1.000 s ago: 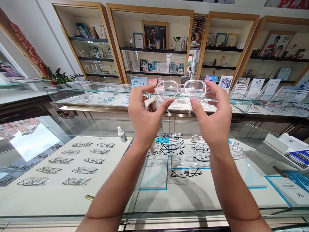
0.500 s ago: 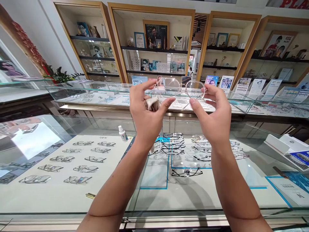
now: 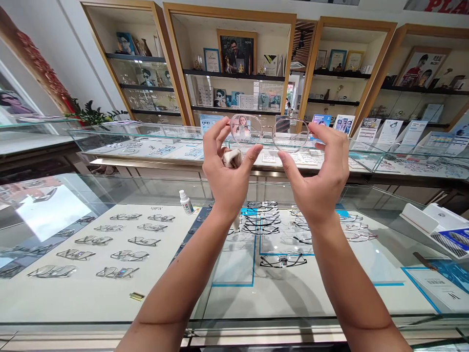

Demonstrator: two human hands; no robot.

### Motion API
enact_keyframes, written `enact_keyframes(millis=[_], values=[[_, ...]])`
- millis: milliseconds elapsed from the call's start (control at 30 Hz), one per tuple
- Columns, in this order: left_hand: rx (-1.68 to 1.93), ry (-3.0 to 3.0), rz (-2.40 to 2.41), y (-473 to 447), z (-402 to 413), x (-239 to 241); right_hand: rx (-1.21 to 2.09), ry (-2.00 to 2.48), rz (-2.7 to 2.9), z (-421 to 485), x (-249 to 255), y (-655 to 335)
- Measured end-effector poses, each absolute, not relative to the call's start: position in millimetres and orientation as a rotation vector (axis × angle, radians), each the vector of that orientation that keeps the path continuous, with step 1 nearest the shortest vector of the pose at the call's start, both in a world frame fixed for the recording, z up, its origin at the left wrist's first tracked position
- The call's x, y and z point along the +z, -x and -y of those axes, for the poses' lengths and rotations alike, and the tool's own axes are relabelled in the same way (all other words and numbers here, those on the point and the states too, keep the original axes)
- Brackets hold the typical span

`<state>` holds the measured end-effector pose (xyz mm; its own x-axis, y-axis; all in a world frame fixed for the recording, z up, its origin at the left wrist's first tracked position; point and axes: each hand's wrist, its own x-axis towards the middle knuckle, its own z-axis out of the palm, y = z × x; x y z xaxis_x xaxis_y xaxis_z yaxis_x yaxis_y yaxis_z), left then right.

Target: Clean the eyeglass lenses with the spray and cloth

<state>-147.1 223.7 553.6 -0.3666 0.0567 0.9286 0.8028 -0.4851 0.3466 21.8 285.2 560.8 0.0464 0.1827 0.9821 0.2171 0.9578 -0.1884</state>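
From my end, I have the fingertips of both hands at the outer ends of a pair of clear glasses [image 3: 267,127], which hang in the air above the display case, lenses facing the rear counter. The left hand [image 3: 227,182] has its index finger bent to one end of the frame, thumb spread away below the lens; the right hand [image 3: 320,181] mirrors it at the other end. I can't tell whether either thumb touches the frame. A crumpled pale cloth [image 3: 232,157] is tucked in the curled lower fingers of my left hand, clear of the lenses. I'd judge the work well along: the pair is up at viewing height and the cloth is idle, while setting the glasses down and freeing the cloth are not yet done. Whether the lenses are spotless is too fine to tell. Below my forearms lies the glass display case [image 3: 252,305], with folded spectacles [image 3: 94,240] in rows on the left and dark frames [image 3: 283,261] near the middle. A small white bottle [image 3: 185,202] stands upright past my left forearm, a gold piece [image 3: 137,296] lies just beside that arm, and a white box [image 3: 439,216] sits far right. Beyond, leaflets [image 3: 390,132] stand along the rear counter [image 3: 146,165], backed by wood-framed cabinets [image 3: 229,9], with a green plant [image 3: 90,115] off left.
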Motion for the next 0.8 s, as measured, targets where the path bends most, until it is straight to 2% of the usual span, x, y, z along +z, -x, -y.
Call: enact_keyframes(millis=[800], values=[[-1.92,1.233,1.077,151.2,-236.7,545.5,0.206,0.265,1.472,-285.6,564.0,-19.9]])
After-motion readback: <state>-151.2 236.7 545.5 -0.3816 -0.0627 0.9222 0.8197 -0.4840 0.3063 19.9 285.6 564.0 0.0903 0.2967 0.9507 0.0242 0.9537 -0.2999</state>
